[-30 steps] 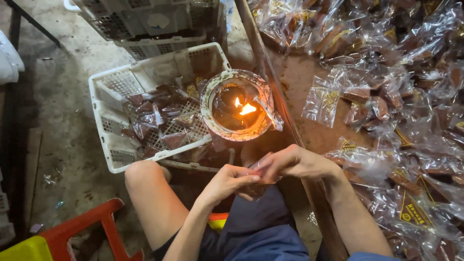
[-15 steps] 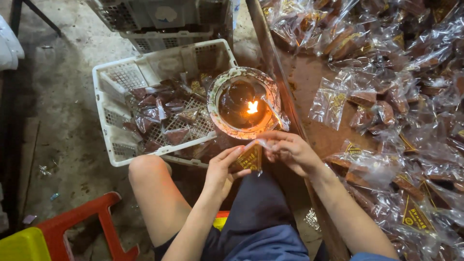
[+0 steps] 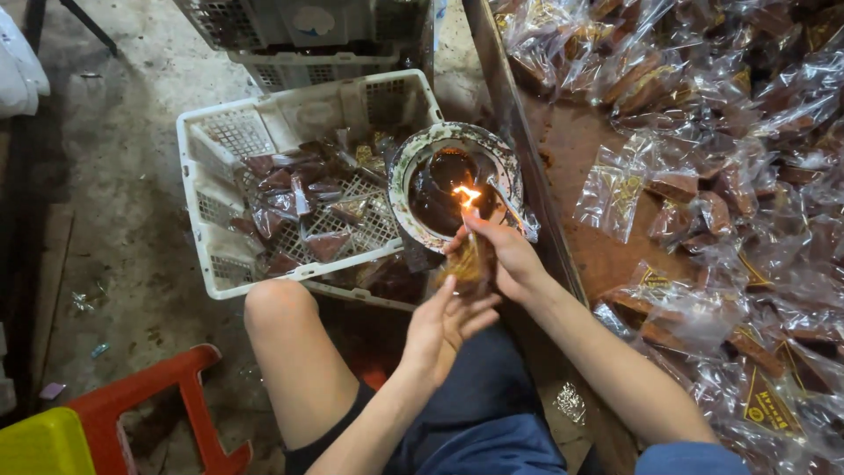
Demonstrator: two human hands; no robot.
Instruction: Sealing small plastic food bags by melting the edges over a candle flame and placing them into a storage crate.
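R hand (image 3: 508, 257) pinches a small clear packet (image 3: 466, 261) w/ a brown piece inside, fingers closed narrow on its top edge, holding that edge right at the flame (image 3: 466, 193). L hand (image 3: 447, 324) sits just below the packet, fingers half open, loosely curled; index tip touches or nearly touches the packet's lower edge, can't tell which.

Flame burns in a round, white-rimmed bowl (image 3: 413, 154) w/ dark contents; 1 bowl, 1 flame. Packet is just below the bowl's near rim.

Left of the bowl: 1 white plastic crate (image 3: 255, 132), touching it or tucked partly under it, holding approx a dozen sealed brown packets (image 3: 299, 202); exact count unclear, they overlap. Behind the bowl: more pale crates (image 3: 299, 31), at least 2, stacked.

Right of the bowl: a wooden board (image 3: 576, 145) covered w/ a heap of clear bags (image 3: 703, 176) of brown pieces, too many to count.

Below-left of the bowl, well apart: 1 red stool (image 3: 167, 396), 1 yellow item (image 3: 40, 444) at the corner. Person's bare knee (image 3: 281, 308) is just below the crate.
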